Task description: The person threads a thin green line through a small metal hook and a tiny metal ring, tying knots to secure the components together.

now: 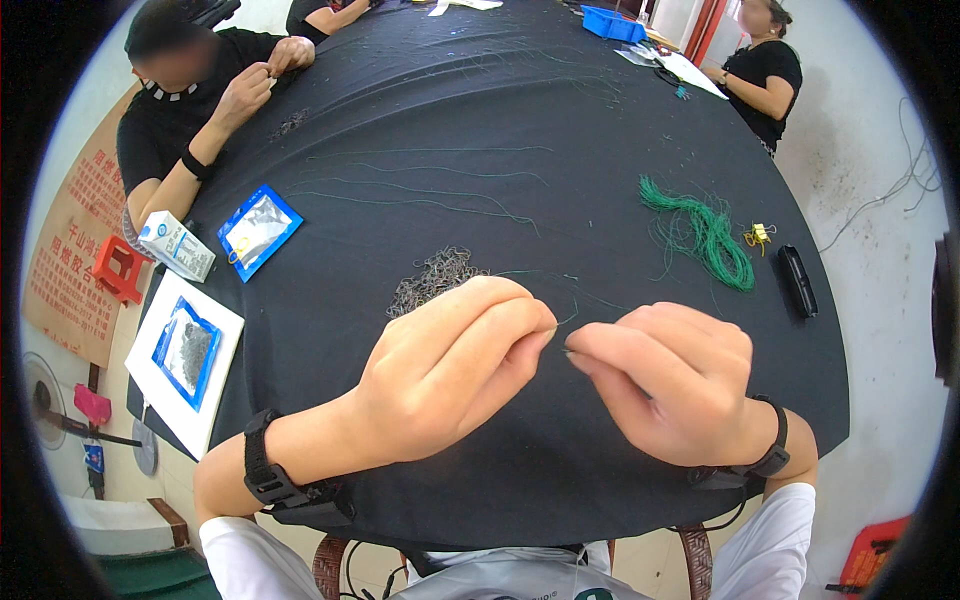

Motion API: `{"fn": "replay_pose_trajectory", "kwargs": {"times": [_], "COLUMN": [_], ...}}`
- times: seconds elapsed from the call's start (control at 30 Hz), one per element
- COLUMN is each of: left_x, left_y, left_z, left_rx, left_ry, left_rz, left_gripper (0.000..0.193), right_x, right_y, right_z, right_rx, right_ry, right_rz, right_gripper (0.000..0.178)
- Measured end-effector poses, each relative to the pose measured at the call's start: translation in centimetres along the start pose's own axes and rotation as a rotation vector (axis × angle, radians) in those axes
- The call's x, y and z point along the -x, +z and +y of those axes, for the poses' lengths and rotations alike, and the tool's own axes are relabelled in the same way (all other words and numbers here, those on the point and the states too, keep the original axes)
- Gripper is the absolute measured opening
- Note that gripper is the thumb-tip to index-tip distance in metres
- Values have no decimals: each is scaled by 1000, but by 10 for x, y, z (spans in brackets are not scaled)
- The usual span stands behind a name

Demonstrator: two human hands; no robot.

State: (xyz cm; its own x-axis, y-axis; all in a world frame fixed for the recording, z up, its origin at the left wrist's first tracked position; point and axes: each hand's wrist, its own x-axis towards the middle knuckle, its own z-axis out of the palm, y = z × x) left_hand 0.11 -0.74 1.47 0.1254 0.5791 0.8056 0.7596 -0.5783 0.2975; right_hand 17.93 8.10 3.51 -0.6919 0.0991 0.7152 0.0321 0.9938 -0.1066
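Thread (568, 321) touching left hand (455, 365), hook pile (435, 277) just beyond

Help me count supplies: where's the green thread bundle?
In the head view, the green bundle lies at right, beyond the right hand and left of the yellow clip.

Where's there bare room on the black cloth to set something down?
Mainly the black cloth between the left hand, the right hand and the near edge. Also between the upper blue packet and the small dark pieces. Crowded: right side, with green thread, yellow clip, black case; beyond the small dark pieces, loose strands.
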Motion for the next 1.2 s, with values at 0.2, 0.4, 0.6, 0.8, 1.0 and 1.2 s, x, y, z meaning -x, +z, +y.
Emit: {"fn": "replay_pose_trajectory", "kwargs": {"times": [0.2,0.4,0.6,0.8,1.0,1.2], "left_x": [-1,-3,-2,-3,-3,-4], "left_y": [-1,-3,-3,-4,-5,-6], "left_z": [5,8,8,9,12,10], "left_rx": [62,179,214,239,253,263], "left_ry": [-2,-65,-107,-137,-126,-92], "left_rz": [-22,-72,-93,-107,-107,-65], "left_gripper": [22,22,21,18,17,15], "right_x": [-5,-6,-11,-12,-10,-8], "right_y": [-10,-9,-16,-17,-11,-9], "right_z": [3,9,4,7,14,12], "right_rx": [-8,-63,-170,-270,-339,-563], "right_ry": [-22,-21,56,129,219,441], "right_rz": [45,52,-46,-81,-78,-210], "right_gripper": [27,27,20,14,12,7]}}
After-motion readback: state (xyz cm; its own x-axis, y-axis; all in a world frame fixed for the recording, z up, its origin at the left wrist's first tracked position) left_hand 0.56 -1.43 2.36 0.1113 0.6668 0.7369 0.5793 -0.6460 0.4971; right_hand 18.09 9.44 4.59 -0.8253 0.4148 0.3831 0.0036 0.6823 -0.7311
